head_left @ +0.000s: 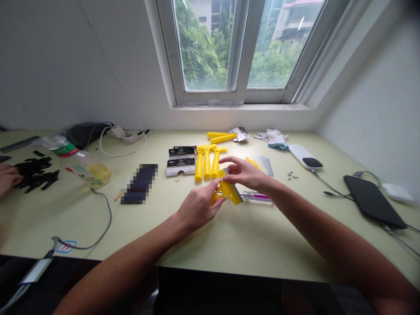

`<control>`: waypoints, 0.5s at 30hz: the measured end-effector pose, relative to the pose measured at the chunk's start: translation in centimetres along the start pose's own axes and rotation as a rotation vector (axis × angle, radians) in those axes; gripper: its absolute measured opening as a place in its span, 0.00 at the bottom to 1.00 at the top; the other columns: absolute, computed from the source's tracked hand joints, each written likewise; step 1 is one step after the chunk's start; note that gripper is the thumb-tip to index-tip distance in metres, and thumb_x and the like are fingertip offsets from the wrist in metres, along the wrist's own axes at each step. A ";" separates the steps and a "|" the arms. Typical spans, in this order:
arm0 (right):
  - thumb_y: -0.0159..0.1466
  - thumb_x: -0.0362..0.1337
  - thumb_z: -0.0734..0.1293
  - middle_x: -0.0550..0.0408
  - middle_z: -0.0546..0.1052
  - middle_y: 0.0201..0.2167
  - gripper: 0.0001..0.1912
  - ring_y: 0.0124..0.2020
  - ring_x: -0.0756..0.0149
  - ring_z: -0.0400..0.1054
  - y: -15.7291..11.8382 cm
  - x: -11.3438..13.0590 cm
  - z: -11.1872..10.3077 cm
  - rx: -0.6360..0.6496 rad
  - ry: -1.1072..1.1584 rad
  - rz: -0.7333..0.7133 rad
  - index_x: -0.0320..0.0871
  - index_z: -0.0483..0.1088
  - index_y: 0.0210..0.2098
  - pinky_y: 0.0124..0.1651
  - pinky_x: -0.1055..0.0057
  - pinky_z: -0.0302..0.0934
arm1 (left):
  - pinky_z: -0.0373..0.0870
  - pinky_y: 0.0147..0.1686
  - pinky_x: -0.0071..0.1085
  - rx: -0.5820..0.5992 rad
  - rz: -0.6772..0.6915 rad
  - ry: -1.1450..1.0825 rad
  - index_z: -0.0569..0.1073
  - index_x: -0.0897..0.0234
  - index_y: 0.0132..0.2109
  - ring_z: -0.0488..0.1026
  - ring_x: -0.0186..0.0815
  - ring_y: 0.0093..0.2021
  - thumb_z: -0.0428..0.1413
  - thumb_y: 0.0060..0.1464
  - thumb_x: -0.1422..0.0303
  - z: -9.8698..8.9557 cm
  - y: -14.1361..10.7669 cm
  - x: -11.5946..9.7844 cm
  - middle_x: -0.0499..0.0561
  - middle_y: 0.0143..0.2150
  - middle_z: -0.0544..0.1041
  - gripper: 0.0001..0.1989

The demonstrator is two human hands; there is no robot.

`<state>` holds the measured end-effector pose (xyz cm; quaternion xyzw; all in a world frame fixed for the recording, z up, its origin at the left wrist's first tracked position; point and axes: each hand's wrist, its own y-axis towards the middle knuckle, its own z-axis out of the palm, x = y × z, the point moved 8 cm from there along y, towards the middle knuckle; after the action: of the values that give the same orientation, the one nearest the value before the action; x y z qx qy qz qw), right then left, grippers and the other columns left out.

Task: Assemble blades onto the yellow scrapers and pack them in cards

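Note:
My left hand [201, 203] is closed round a yellow scraper head [230, 191] with a grey blade along its edge, held tilted just above the table. Over its upper part, the thumb and fingers of my right hand [244, 173] are pinched together; whatever sits between them is too small to make out. Behind the scraper lies a screwdriver [259, 197] with a clear and purple handle. Grey blades [266, 166] and another yellow piece [252, 163] rest just beyond my right hand. Small screws [290, 175] are scattered to the right.
Yellow scraper handles [206, 164] stand beside black-and-white boxes [181, 167]. Farther back are more yellow handles [223, 137] and gloves [272, 137]. A power bank [305, 156] and a phone [374, 199] lie right. At left, another person's hand [8, 177] is near black strips and a bottle [88, 168].

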<state>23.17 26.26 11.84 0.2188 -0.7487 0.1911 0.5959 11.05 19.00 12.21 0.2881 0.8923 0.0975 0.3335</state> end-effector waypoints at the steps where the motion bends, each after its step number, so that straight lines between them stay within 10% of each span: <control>1: 0.56 0.40 0.72 0.64 0.65 0.25 0.28 0.26 0.73 0.59 0.0 0.1 0.0 -0.006 -0.001 -0.007 0.42 0.63 0.53 0.27 0.75 0.53 | 0.76 0.42 0.40 -0.005 0.010 0.001 0.63 0.63 0.61 0.79 0.43 0.42 0.54 0.59 0.64 -0.1 0.0 -0.1 0.59 0.48 0.78 0.24; 15: 0.56 0.39 0.71 0.62 0.66 0.26 0.25 0.28 0.72 0.62 -0.6 1.2 0.3 -0.013 0.025 0.018 0.44 0.64 0.52 0.30 0.74 0.60 | 0.78 0.40 0.36 -0.019 0.143 0.126 0.71 0.63 0.54 0.78 0.38 0.41 0.50 0.62 0.67 0.0 -0.4 -1.0 0.58 0.47 0.77 0.15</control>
<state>23.01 25.50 13.00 0.2057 -0.7443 0.1945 0.6049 11.52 18.11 12.58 0.3410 0.8878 0.1474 0.2717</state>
